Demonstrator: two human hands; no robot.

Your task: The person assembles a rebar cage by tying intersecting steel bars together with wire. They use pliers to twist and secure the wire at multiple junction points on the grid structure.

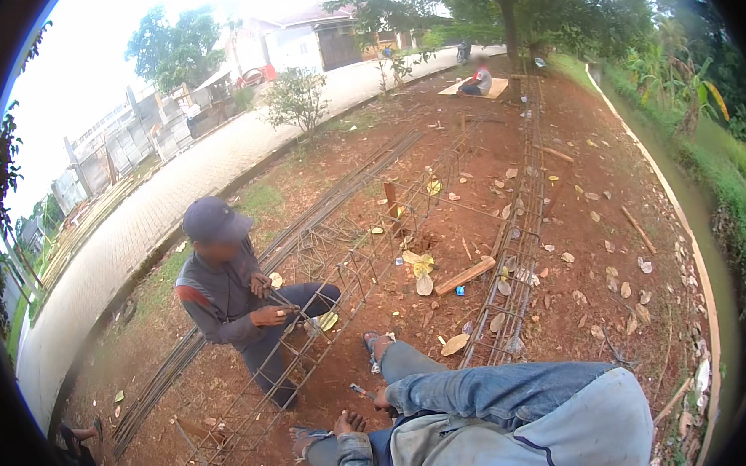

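Observation:
My right hand [384,399], at the end of a denim sleeve, is closed on a small hand tool [362,391] with a pale blue part; its exact kind is too small to make out. My left hand [349,421] is near my left knee, fingers loosely bent and apart, with nothing seen in it. Both hands are low over the red soil between my sandalled feet. A rebar cage [309,373] of long bars and square stirrups runs past my feet. On its other side a co-worker [223,279] in a cap kneels, both hands at the bars with a thin tool.
Another long rebar bundle [511,297] lies to the right, beside a wooden block [465,275]. Loose bars [337,197] lie behind the co-worker. A wooden stake [392,208] stands upright. Far off, a person [481,79] sits. Someone's feet [92,431] show at lower left.

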